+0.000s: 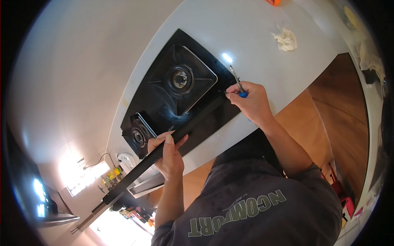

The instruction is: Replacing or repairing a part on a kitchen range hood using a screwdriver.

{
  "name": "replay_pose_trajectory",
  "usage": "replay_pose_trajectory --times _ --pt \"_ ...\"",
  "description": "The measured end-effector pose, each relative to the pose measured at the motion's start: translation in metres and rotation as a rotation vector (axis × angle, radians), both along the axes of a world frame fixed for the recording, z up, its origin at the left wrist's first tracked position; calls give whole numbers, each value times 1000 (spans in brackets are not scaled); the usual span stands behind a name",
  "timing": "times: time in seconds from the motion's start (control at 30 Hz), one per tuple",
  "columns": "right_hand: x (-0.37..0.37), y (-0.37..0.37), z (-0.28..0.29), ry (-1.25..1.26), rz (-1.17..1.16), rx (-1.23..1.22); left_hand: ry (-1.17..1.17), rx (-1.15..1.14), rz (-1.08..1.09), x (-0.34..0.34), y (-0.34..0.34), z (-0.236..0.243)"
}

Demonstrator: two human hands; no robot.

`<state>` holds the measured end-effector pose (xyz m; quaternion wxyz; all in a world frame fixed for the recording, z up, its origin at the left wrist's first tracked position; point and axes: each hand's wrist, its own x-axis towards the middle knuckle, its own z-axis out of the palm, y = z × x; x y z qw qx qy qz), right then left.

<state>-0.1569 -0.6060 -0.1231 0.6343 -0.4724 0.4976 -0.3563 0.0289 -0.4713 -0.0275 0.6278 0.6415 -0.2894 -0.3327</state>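
Observation:
My left hand (168, 151) is closed around a long black strip (131, 176), which runs diagonally over the black gas hob (205, 61). My right hand (250, 100) is closed on a metal-shanked tool with a blue handle (242, 94), its shank pointing up the picture. My right thumb and forefinger are pinched at the hob’s front right, by a small thin item too tiny to name. The hob’s large burner (180, 80) and smaller burner (138, 137) both show, each with a black support.
The white counter (262, 65) surrounds the hob, with a crumpled white cloth (286, 40) and an orange object (273, 2) farther back. A brown floor (308, 119) shows at right. Kitchen items (113, 176) sit by a bright window at lower left.

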Motion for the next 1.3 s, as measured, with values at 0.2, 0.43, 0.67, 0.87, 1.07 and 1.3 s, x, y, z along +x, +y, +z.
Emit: replay_pose_trajectory --times 0.2,0.43,0.67,0.87,1.07,1.3 --pt "-6 -4 13 171 95 30 -9 13 7 -2 1 1" --pt "-8 -3 12 207 128 -72 -23 19 -3 -3 3 -2" --pt "-4 -3 4 199 104 -55 -80 44 -68 -5 0 -1" --pt "-2 -4 6 219 88 -26 -119 34 -100 -4 0 -1" --pt "-1 -1 4 194 60 27 -135 45 -107 -5 1 -1" --pt "-1 0 -4 111 23 63 -135 50 -108 -8 -1 -2"
